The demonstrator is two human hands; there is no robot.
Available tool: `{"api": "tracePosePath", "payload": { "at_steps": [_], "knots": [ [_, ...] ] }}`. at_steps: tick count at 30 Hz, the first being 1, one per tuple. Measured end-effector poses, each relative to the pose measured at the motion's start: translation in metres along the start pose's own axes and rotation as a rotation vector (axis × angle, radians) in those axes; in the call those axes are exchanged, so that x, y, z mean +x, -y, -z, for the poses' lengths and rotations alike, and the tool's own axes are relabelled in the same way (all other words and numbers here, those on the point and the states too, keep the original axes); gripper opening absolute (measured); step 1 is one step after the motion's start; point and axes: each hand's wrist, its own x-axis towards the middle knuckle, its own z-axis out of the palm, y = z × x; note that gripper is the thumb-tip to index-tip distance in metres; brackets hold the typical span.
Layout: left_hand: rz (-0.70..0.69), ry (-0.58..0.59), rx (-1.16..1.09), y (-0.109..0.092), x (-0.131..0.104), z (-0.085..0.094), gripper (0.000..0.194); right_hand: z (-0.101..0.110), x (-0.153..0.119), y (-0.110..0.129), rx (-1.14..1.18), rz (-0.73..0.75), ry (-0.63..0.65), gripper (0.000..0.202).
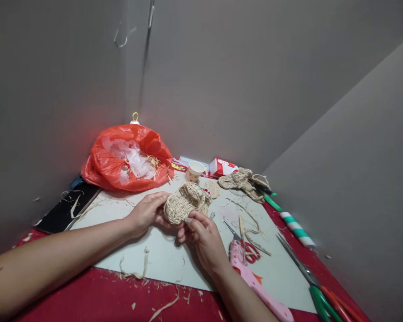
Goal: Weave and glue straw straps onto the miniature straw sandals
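Observation:
A small woven straw slipper (181, 205) is held above the white board (121, 248), its strap towards the far right. My left hand (150, 212) grips its left side, with the fingers partly hidden beneath the sole. At the near edge of the slipper, my right hand (203, 235) has thumb and fingers pinched on the woven edge. Red and pale beads show by the strap. Just behind the slipper lies a round woven piece (212, 189), partly covered by it.
Behind stand a red plastic bag (99, 167) with scraps, a paper cup (195, 171) and a red-white box (223, 167). To the right lie woven pieces (238, 180), a pink glue gun (251, 281), red-handled scissors (250, 252) and large green-handled scissors (318, 299). A black flat object (65, 210) lies left.

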Motion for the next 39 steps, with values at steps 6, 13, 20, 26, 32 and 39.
{"api": "tracePosePath", "payload": {
  "at_steps": [6,13,20,26,32,39],
  "knots": [
    [0.017,0.043,0.007,-0.003,-0.004,-0.005,0.030,0.004,0.004,-0.004,-0.025,0.025,-0.019,0.010],
    [0.037,0.081,-0.076,0.002,-0.007,-0.012,0.044,0.001,0.001,-0.006,-0.092,-0.002,0.022,0.008],
    [0.152,0.230,-0.258,0.003,-0.012,-0.017,0.058,-0.004,-0.001,-0.008,-0.153,-0.039,0.063,0.009],
    [0.292,0.305,-0.430,-0.004,-0.007,-0.013,0.073,-0.007,-0.002,-0.006,-0.172,-0.075,0.119,0.005],
    [0.345,0.286,-0.470,-0.009,-0.007,-0.013,0.079,-0.013,-0.004,-0.003,-0.126,-0.091,0.208,0.014],
    [0.302,0.093,-0.501,-0.023,-0.002,-0.002,0.075,-0.007,-0.001,-0.002,-0.017,-0.022,0.063,0.029]
  ]
}}
